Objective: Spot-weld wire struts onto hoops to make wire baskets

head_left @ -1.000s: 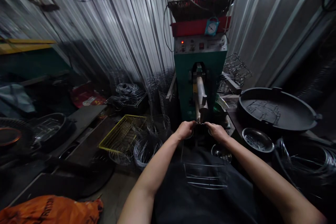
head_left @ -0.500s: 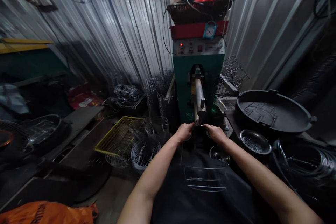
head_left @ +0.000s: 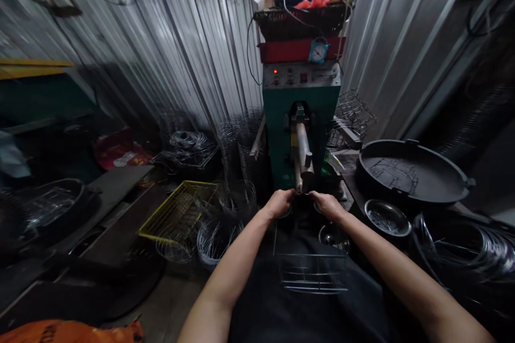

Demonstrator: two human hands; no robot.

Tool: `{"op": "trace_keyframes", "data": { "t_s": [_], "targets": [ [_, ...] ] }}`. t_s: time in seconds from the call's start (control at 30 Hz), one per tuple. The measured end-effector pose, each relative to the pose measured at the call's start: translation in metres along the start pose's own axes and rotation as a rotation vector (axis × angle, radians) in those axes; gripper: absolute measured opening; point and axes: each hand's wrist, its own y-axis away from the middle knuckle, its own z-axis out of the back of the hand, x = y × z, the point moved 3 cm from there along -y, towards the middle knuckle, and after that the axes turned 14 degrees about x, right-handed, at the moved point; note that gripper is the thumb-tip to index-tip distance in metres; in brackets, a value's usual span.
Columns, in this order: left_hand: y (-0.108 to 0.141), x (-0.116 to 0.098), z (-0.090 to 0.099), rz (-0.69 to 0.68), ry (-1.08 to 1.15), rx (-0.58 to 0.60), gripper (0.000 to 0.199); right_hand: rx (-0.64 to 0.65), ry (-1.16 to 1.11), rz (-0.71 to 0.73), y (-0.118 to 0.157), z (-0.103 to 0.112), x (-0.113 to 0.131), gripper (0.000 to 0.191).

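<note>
A wire frame (head_left: 314, 283) of thin metal rods hangs over my dark apron, its far end between my two hands. My left hand (head_left: 280, 203) is closed on the left side of its far edge. On the right side, my right hand (head_left: 326, 204) pinches the same edge. Both hands are just below the tip of the metal electrode arm (head_left: 302, 150), which juts out of the green machine (head_left: 277, 118). The frame's far edge lies at the tip; whether they touch I cannot tell.
Right of the machine are a large black pan (head_left: 414, 171), a metal bowl (head_left: 388, 218) of small rods and coiled wire (head_left: 486, 252). To the left stand a yellow basket (head_left: 179, 206) and a bucket of wires (head_left: 217, 241). Orange bag (head_left: 72, 330) at lower left.
The view has shifted slightly, so the surroundings sit a little further left. Both hands keep their hold on the wire frame at the electrode tip.
</note>
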Motion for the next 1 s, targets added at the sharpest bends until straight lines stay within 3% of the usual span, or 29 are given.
{"op": "trace_keyframes", "data": {
  "t_s": [0.73, 1.0],
  "targets": [
    [-0.004, 0.002, 0.003, 0.073, 0.031, 0.039, 0.021, -0.011, -0.213, 0.022, -0.002, -0.004, -0.003, 0.018],
    [-0.003, 0.001, 0.004, 0.073, 0.027, 0.029, 0.021, -0.084, -0.458, 0.103, -0.002, 0.000, -0.016, 0.033]
  ]
}}
